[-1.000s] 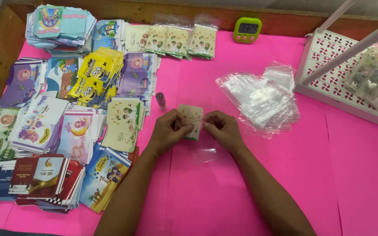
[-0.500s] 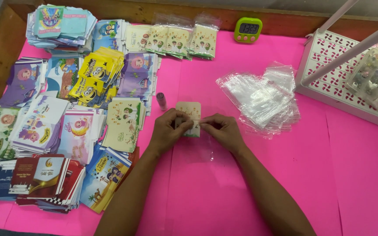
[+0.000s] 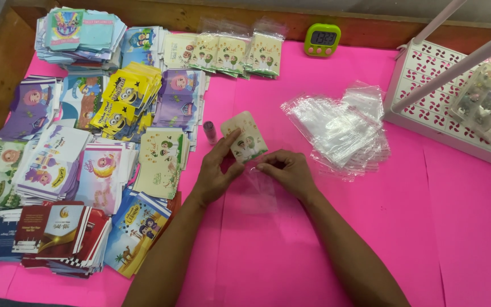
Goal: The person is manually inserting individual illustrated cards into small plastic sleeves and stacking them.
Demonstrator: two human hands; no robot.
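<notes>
Off to the left the pink tabletop (image 3: 456, 227) is buried in stacks of colourful cartoon envelopes (image 3: 109, 142), and near the middle the left hand (image 3: 214, 170) is pinching a small cream envelope (image 3: 245, 138) by its lower edge, tilted and lifted just off the surface. The right hand (image 3: 288, 170) has fingertips pressed together on the mouth of a clear plastic sleeve (image 3: 257, 190) lying flat under both hands. That envelope looks light and bendy, so I'd hold its edges; the sleeve seems slippery and floppy. Further right sit a pile of clear sleeves (image 3: 336, 128) and a white basket (image 3: 427, 85)
</notes>
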